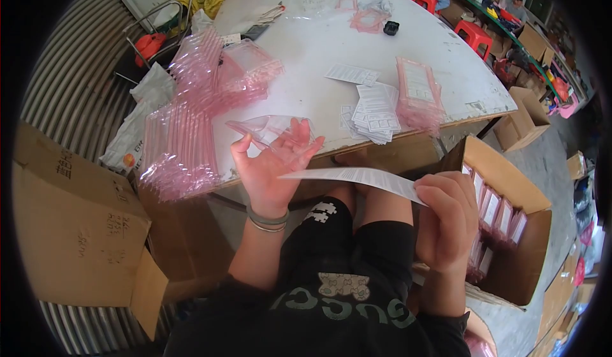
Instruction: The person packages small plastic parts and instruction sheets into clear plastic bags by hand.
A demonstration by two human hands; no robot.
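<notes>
"GUCCI" reads across the black shirt (255, 331), and "蓝色" on the left cardboard box (80, 213).

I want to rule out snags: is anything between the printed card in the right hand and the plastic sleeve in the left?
Nothing visible separates the printed card and plastic sleeve. The card's free end appears beside the left hand's palm; contact is unclear.

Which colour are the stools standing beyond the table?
The stools are red; the head view shows it.
</notes>
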